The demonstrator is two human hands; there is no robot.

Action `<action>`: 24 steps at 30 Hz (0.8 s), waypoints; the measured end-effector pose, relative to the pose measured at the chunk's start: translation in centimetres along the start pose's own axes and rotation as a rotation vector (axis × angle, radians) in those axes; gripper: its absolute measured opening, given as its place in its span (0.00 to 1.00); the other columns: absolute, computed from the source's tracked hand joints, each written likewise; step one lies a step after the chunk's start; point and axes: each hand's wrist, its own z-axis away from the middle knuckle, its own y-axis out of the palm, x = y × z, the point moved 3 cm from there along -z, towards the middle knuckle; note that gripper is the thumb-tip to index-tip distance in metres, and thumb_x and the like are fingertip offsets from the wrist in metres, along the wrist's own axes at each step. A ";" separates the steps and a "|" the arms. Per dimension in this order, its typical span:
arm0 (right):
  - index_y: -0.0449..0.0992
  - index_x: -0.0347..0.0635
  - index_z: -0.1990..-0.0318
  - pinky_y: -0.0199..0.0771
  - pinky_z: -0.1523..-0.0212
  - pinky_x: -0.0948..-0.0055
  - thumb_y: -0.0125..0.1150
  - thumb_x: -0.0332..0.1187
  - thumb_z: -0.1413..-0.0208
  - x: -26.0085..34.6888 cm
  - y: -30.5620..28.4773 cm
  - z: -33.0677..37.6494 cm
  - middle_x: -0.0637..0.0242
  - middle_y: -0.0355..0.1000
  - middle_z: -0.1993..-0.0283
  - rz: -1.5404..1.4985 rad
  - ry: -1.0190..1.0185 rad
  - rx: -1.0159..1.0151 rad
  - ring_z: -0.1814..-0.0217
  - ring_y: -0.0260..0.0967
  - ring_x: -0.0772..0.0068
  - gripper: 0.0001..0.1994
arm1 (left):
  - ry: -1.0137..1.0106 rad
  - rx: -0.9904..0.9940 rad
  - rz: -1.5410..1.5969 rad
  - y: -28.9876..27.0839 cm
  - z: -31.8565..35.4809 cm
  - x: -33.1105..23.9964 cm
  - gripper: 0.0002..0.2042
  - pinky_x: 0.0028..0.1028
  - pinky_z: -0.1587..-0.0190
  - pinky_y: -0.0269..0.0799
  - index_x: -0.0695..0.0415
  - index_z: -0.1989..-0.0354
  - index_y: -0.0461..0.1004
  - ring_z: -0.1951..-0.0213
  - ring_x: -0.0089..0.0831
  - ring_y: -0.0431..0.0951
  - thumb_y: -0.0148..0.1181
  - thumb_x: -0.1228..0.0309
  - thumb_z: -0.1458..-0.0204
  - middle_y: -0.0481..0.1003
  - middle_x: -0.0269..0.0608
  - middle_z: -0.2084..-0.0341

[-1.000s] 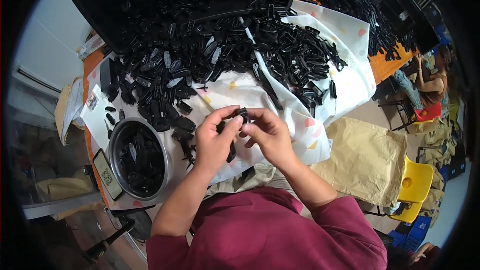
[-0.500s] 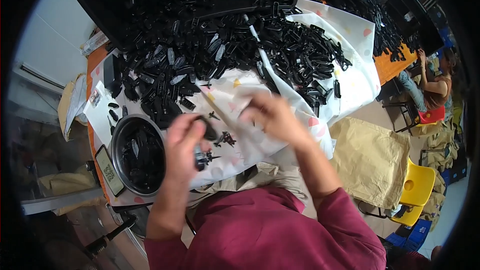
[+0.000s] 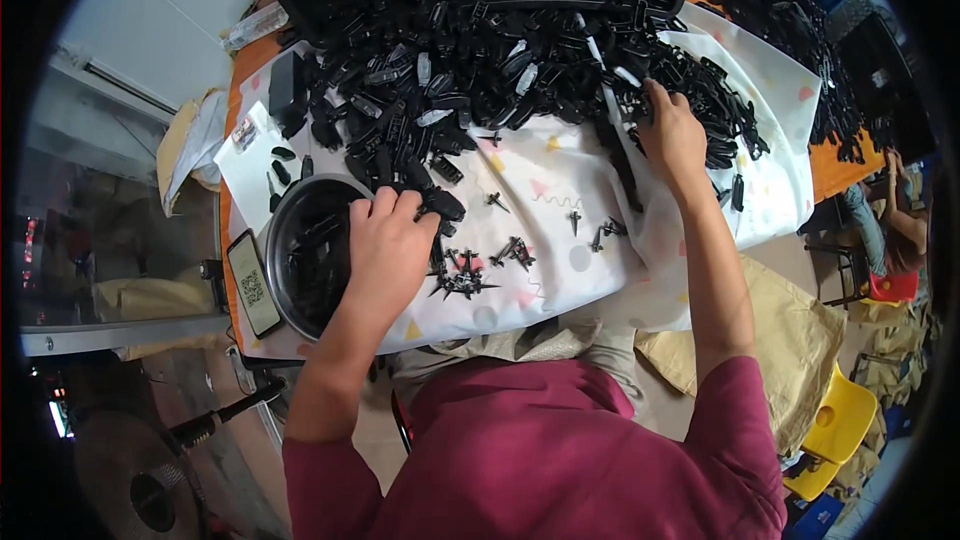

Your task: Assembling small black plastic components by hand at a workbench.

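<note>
My left hand (image 3: pixel 386 252) rests palm down at the right rim of a round metal bowl (image 3: pixel 276 258), its fingers apart. Black plastic parts lie inside the bowl. Another black part (image 3: pixel 443 204) sits beside my left fingertips. My right hand (image 3: pixel 676 140) reaches to the right side of a heap of black plastic parts (image 3: pixel 540 65), its fingers bent down into it. What those fingers grip, if anything, is hidden. Between my hands, small dark pointed pieces (image 3: pixel 463 275) lie in clusters on the patterned white cloth (image 3: pixel 545 285).
A large black bin (image 3: pixel 480 6) stands behind the heap. Left of the bowl lies a phone (image 3: pixel 254 283), with a small black box (image 3: pixel 287 85) farther back. A fan (image 3: pixel 150 500) is at lower left. Another person (image 3: pixel 905 225) sits at far right, beyond yellow chairs (image 3: pixel 838 415).
My left hand has moved from over the cloth to the bowl's rim, without the dark part it held. My right hand has reached away to the heap. The view has shifted.
</note>
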 end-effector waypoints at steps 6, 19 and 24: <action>0.71 0.31 0.60 0.70 0.71 0.81 0.53 0.22 0.52 2.8 -3.7 4.8 0.62 0.71 0.66 -1.274 0.342 0.138 0.72 0.68 0.78 0.10 | -0.096 0.162 0.377 0.0 -1.7 -0.2 0.10 0.30 0.64 0.64 0.57 0.67 0.72 0.66 0.32 0.70 0.60 0.74 0.61 0.71 0.38 0.69; 0.72 0.35 0.55 0.69 0.73 0.84 0.54 0.18 0.51 10.2 -6.7 10.3 0.62 0.66 0.58 -1.173 -0.253 0.172 0.69 0.65 0.81 0.14 | -0.185 -0.207 1.674 -1.7 -3.4 -4.8 0.18 0.16 0.66 0.67 0.63 0.56 0.71 0.66 0.19 0.70 0.63 0.75 0.58 0.70 0.35 0.68; 0.73 0.38 0.55 0.67 0.74 0.82 0.55 0.15 0.56 10.1 -7.3 10.2 0.61 0.67 0.63 -1.120 -0.279 0.042 0.69 0.65 0.77 0.18 | -0.171 -0.106 1.326 -2.6 -3.2 -4.8 0.20 0.21 0.67 0.66 0.60 0.55 0.71 0.70 0.24 0.70 0.64 0.75 0.60 0.70 0.39 0.69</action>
